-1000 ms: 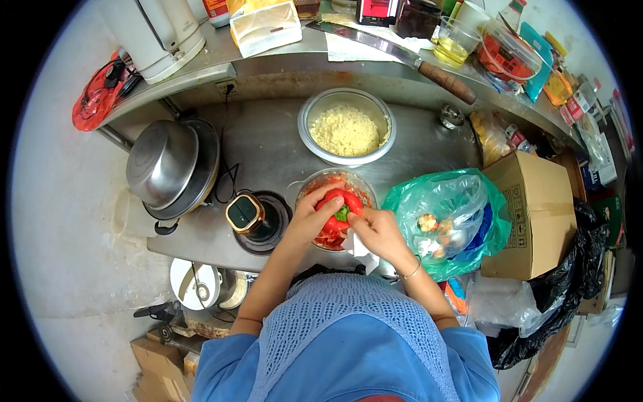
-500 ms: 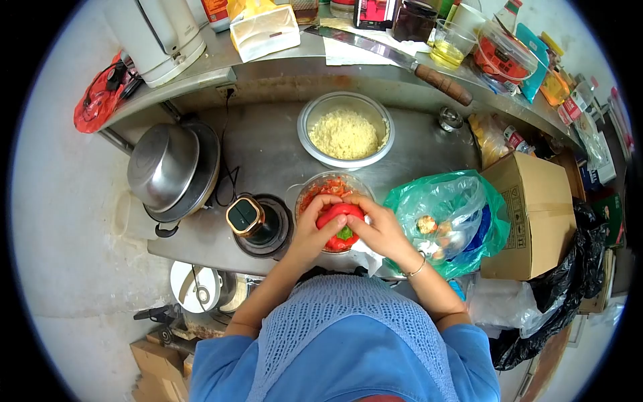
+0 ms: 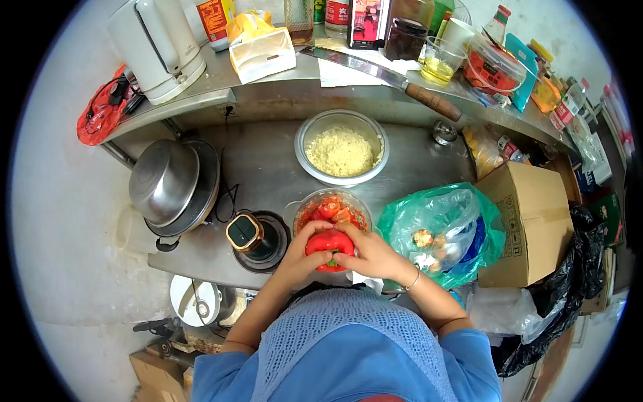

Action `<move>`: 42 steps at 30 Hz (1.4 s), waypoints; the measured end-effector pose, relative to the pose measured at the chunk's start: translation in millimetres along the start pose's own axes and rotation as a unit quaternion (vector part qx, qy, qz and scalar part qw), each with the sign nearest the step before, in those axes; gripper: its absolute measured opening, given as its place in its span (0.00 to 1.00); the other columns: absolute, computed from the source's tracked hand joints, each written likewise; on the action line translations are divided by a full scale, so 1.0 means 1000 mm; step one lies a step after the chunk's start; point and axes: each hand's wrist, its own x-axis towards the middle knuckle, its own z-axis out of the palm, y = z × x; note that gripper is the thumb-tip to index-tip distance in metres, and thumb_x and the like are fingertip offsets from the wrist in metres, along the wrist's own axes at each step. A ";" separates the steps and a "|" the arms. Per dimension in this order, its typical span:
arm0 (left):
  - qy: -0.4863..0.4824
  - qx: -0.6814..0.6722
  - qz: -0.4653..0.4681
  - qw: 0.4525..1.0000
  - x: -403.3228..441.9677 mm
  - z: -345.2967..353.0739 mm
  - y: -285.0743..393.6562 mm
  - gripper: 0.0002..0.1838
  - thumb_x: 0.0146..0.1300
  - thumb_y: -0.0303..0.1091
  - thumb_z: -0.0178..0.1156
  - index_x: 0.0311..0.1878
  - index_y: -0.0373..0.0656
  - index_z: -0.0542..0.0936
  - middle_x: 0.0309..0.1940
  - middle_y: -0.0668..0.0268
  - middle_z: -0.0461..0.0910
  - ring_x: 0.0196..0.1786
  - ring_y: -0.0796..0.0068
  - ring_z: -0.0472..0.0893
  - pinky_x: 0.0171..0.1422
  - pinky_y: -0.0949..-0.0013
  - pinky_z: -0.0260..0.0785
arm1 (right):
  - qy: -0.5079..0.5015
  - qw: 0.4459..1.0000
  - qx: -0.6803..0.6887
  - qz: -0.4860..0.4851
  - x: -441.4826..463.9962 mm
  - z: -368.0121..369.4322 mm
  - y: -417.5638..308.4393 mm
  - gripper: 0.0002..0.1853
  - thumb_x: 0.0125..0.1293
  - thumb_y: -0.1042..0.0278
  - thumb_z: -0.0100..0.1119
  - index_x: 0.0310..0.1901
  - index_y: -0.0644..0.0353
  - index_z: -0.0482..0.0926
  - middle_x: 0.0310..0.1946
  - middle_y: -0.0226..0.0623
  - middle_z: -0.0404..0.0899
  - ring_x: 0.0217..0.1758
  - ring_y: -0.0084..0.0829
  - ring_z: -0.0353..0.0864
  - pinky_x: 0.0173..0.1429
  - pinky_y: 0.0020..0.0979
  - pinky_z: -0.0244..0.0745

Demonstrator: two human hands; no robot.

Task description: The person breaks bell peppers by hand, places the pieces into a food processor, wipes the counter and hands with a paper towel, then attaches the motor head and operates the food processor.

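Note:
Both of my hands are wrapped round a red bell pepper [image 3: 326, 244], its green stem turned toward me. My left hand [image 3: 303, 250] grips its left side, with the thumb near the stem. On the other side my right hand [image 3: 372, 253] closes on it, thumb also by the stem. Just beyond the pepper stands a clear bowl [image 3: 367, 213] holding red pepper pieces [image 3: 328, 209] over finely chopped red bits. Behind that, a metal pot [image 3: 303, 159] contains pale chopped food [image 3: 340, 151].
A black chopper motor unit [image 3: 251, 234] stands left of my hands. Green and clear plastic bags [image 3: 492, 234] lie to the right, beside a cardboard box [image 3: 519, 228]. A large knife [image 3: 375, 70] rests on the shelf above, its wooden handle overhanging the edge. Stacked metal pans [image 3: 164, 181] sit far left.
My hands have drawn the pepper slightly toward me, off the bowl, so larger red pieces now show in it. The view has shifted, with the shelf lower in the picture.

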 end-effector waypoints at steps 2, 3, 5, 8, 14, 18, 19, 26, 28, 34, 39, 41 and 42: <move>-0.011 0.067 0.011 0.998 -0.002 0.000 0.001 0.30 0.43 0.29 0.56 0.55 0.38 0.69 0.50 0.60 0.72 0.55 0.70 0.71 0.61 0.69 0.62 | 0.006 1.000 -0.013 -0.019 -0.002 0.005 0.006 0.31 0.59 0.56 0.56 0.58 0.68 0.60 0.37 0.59 0.77 0.39 0.55 0.78 0.43 0.45 0.73; -0.011 0.067 0.012 0.998 -0.002 0.001 0.002 0.30 0.43 0.29 0.56 0.55 0.38 0.69 0.50 0.60 0.72 0.55 0.70 0.71 0.61 0.69 0.62 | 0.013 0.999 -0.026 -0.037 -0.004 0.007 0.008 0.31 0.59 0.57 0.55 0.59 0.68 0.59 0.38 0.61 0.76 0.39 0.57 0.77 0.43 0.46 0.73; -0.013 0.102 0.042 0.994 -0.002 0.001 0.004 0.32 0.40 0.30 0.56 0.55 0.38 0.69 0.50 0.59 0.72 0.56 0.70 0.71 0.62 0.69 0.60 | 0.023 0.998 -0.033 -0.049 -0.005 0.008 0.009 0.32 0.59 0.59 0.55 0.59 0.69 0.58 0.38 0.62 0.75 0.40 0.58 0.77 0.44 0.47 0.72; -0.039 0.121 0.077 0.989 -0.001 -0.004 -0.002 0.31 0.43 0.26 0.56 0.56 0.37 0.67 0.51 0.58 0.72 0.55 0.69 0.71 0.61 0.69 0.61 | 0.022 0.997 -0.042 -0.068 -0.005 0.009 0.013 0.32 0.59 0.59 0.55 0.59 0.70 0.57 0.39 0.63 0.75 0.40 0.58 0.76 0.44 0.47 0.72; -0.066 0.114 0.060 0.989 0.001 -0.010 -0.005 0.36 0.38 0.33 0.56 0.59 0.36 0.67 0.54 0.58 0.72 0.60 0.68 0.69 0.65 0.68 0.57 | -0.008 0.996 -0.051 -0.069 -0.004 0.008 0.014 0.33 0.59 0.59 0.53 0.61 0.70 0.54 0.41 0.64 0.73 0.41 0.59 0.76 0.46 0.47 0.72; -0.078 0.120 0.049 0.989 0.002 -0.012 -0.005 0.38 0.38 0.33 0.56 0.60 0.36 0.67 0.56 0.58 0.71 0.61 0.68 0.69 0.66 0.68 0.57 | -0.035 0.996 -0.051 -0.059 -0.005 0.006 0.014 0.34 0.59 0.59 0.53 0.61 0.71 0.53 0.42 0.66 0.72 0.41 0.60 0.75 0.46 0.47 0.72; -0.088 0.118 0.053 0.988 0.003 -0.014 -0.008 0.38 0.38 0.33 0.56 0.60 0.36 0.66 0.57 0.58 0.70 0.61 0.68 0.68 0.66 0.68 0.56 | -0.041 0.996 -0.053 -0.060 -0.005 0.007 0.015 0.34 0.60 0.59 0.53 0.61 0.71 0.53 0.43 0.66 0.72 0.42 0.60 0.75 0.47 0.47 0.72; -0.118 0.102 0.062 0.986 0.013 -0.018 -0.010 0.39 0.38 0.34 0.56 0.61 0.36 0.65 0.59 0.58 0.69 0.63 0.68 0.67 0.68 0.68 0.54 | -0.068 0.995 -0.050 -0.047 0.002 0.002 0.021 0.35 0.60 0.58 0.51 0.61 0.74 0.52 0.43 0.67 0.71 0.44 0.60 0.74 0.49 0.46 0.71; -0.120 0.123 0.051 0.984 0.018 -0.021 -0.010 0.39 0.37 0.33 0.55 0.61 0.36 0.65 0.58 0.59 0.69 0.62 0.68 0.67 0.67 0.68 0.54 | -0.073 0.995 -0.060 -0.037 0.005 -0.002 0.021 0.35 0.59 0.58 0.51 0.61 0.74 0.52 0.43 0.68 0.71 0.44 0.60 0.74 0.49 0.46 0.71; -0.132 0.102 0.022 0.986 0.029 -0.025 0.000 0.39 0.37 0.29 0.52 0.61 0.38 0.65 0.58 0.60 0.68 0.62 0.68 0.66 0.67 0.69 0.55 | -0.068 0.994 -0.059 -0.059 0.015 -0.006 0.029 0.35 0.59 0.59 0.51 0.61 0.74 0.52 0.41 0.66 0.73 0.42 0.60 0.75 0.48 0.46 0.71; -0.161 0.110 0.013 0.981 0.035 -0.030 -0.007 0.38 0.39 0.29 0.54 0.62 0.37 0.64 0.61 0.59 0.65 0.65 0.68 0.63 0.69 0.69 0.51 | -0.130 0.989 -0.059 0.026 0.019 -0.017 0.015 0.31 0.60 0.60 0.49 0.59 0.72 0.54 0.39 0.66 0.73 0.40 0.59 0.76 0.47 0.47 0.71; -0.172 0.123 0.000 0.977 0.038 -0.029 -0.009 0.39 0.40 0.28 0.54 0.63 0.38 0.63 0.61 0.58 0.65 0.65 0.68 0.63 0.69 0.69 0.51 | -0.121 0.991 -0.051 0.020 0.018 -0.019 0.018 0.30 0.60 0.61 0.49 0.58 0.71 0.54 0.37 0.64 0.74 0.39 0.59 0.76 0.46 0.47 0.70; -0.174 0.126 0.006 0.977 0.040 -0.029 -0.009 0.39 0.40 0.28 0.54 0.63 0.38 0.63 0.61 0.58 0.65 0.65 0.68 0.63 0.69 0.69 0.51 | -0.111 0.993 -0.044 0.000 0.017 -0.018 0.022 0.30 0.60 0.61 0.49 0.58 0.71 0.54 0.36 0.64 0.75 0.39 0.59 0.76 0.46 0.47 0.70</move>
